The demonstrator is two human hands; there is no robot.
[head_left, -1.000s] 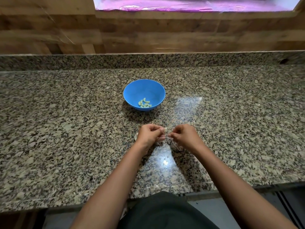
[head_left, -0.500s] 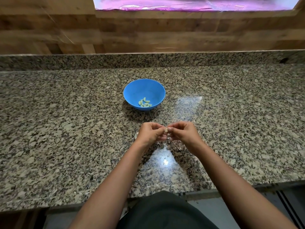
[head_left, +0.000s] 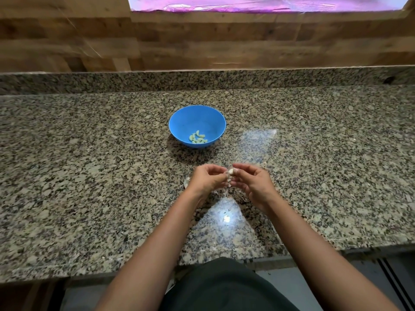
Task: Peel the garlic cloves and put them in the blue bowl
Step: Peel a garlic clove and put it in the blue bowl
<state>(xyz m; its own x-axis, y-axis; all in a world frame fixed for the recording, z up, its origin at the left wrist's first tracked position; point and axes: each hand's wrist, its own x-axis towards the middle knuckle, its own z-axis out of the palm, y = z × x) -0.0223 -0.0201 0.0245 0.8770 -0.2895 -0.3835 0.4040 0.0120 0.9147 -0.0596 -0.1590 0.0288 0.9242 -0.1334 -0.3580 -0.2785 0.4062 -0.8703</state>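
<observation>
White garlic clove (head_left: 231,171) pinched between left hand (head_left: 207,179) and right hand (head_left: 252,182), still together; blue bowl (head_left: 197,117) unmoved.

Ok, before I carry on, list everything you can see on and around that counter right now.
blue bowl: one, blue, on the counter beyond the hands
peeled cloves: a small heap, pale greenish, in the bottom of the bowl
garlic clove: one, whitish, between the fingertips of both hands
peel scraps: a few, pale, on the counter by the hands
counter: one, speckled granite, across the view
wooden wall: one, brown, behind the counter
pink sheet: one, pink-purple, at the top edge
dark garment: one, dark, at the bottom edge, on the person
left hand: one, fingers curled, pinching the clove
right hand: one, fingers curled, pinching the clove
</observation>
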